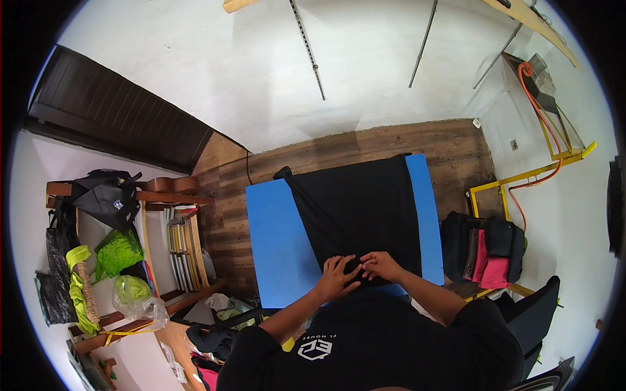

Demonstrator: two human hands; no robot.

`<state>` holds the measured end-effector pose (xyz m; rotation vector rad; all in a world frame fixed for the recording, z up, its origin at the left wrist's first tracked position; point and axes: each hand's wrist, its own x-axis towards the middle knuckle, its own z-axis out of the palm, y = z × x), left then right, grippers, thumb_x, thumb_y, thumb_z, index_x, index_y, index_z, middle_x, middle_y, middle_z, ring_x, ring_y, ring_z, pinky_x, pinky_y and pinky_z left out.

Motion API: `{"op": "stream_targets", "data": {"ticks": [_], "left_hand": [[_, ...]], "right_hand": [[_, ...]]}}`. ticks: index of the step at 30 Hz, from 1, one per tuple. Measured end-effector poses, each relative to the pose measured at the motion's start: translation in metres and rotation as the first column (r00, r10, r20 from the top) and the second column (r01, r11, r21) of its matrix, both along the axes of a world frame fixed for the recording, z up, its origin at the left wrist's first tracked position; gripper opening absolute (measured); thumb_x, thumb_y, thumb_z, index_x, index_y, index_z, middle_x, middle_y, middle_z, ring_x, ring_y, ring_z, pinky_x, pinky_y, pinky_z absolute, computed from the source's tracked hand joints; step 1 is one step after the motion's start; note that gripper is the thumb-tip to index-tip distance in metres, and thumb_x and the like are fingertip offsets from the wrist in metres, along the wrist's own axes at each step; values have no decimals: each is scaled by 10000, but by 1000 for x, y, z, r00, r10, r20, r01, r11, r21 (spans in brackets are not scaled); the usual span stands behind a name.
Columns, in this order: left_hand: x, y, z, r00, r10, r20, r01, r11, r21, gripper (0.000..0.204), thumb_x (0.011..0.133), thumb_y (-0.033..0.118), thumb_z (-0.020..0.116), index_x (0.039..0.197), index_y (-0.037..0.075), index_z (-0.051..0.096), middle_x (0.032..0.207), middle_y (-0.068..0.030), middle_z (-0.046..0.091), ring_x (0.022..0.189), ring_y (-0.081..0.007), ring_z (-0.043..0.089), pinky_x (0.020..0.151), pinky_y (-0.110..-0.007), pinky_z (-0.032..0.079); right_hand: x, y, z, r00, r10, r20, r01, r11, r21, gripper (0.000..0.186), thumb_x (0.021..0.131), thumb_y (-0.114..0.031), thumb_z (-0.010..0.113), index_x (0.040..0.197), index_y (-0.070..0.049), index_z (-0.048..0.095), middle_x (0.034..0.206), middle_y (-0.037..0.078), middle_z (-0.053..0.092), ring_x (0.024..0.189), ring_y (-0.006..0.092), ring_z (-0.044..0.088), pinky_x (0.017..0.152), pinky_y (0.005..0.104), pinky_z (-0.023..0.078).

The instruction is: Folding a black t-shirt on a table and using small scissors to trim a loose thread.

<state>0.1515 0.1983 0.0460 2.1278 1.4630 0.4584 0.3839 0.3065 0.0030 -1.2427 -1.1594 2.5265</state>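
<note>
A wide piece of black fabric (355, 208) lies over a blue rectangular board (274, 241), bunched along its left side and reaching past the far edge. My left hand (339, 277) rests on the fabric near the front edge, fingers spread. Just to its right, my right hand (378, 267) has fingertips bent close together on the fabric; what they pinch, if anything, is too small to make out.
Wooden shelves (166, 195) with bags, green cloth and tubes stand on the left. Folded black and pink fabrics (495, 272) sit at the right beside a yellow metal frame (486, 189) with an orange hose. A dark door (114, 107) is at the back left.
</note>
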Motion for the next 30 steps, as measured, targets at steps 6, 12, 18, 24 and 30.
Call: {"op": "stream_targets", "data": {"ticks": [6, 12, 18, 24, 30], "left_hand": [[-6, -10, 3, 989, -10, 149, -1, 997, 74, 291, 980, 360, 740, 1199, 176, 791, 1217, -98, 614, 1217, -319, 566, 1046, -505, 438], [-20, -31, -43, 301, 806, 510, -498, 589, -636, 381, 1075, 439, 646, 985, 83, 746, 1037, -54, 730, 959, -207, 684, 909, -359, 524], [-60, -28, 3, -72, 958, 277, -17, 276, -961, 450, 1079, 484, 621, 1251, 73, 689, 1139, -91, 751, 1026, -201, 700, 907, -342, 542], [-127, -91, -87, 210, 913, 349, -280, 398, -874, 499, 1035, 394, 720, 1372, 31, 658, 1248, -94, 751, 1096, -218, 704, 987, -370, 528], [-142, -122, -61, -2, 891, 454, -160, 448, -880, 368, 1076, 282, 682, 1347, 33, 678, 1264, -82, 751, 1112, -203, 711, 989, -372, 549]], "right_hand": [[-3, -7, 0, 997, -43, 60, 42, 999, 17, 366, 1051, -95, 670, 1372, 57, 580, 1033, 112, 741, 847, 194, 775, 683, 309, 638], [-34, -34, 40, 968, -128, 214, 61, 954, 293, 376, 1024, -99, 683, 1374, 25, 622, 924, 86, 738, 720, 149, 734, 604, 293, 605], [-67, -71, 66, 973, 229, 32, -195, 737, 647, 380, 1040, -98, 653, 1419, -69, 653, 935, 63, 752, 710, 124, 716, 646, 291, 600], [-101, -97, 88, 975, 219, 34, -178, 681, 710, 361, 1006, -146, 724, 1363, -93, 705, 1004, 77, 783, 799, 129, 731, 741, 305, 598], [0, -89, 51, 518, -801, 299, -283, 169, 944, 414, 857, -163, 807, 1238, -88, 662, 1227, 145, 653, 1169, 393, 605, 1004, 525, 485]]}}
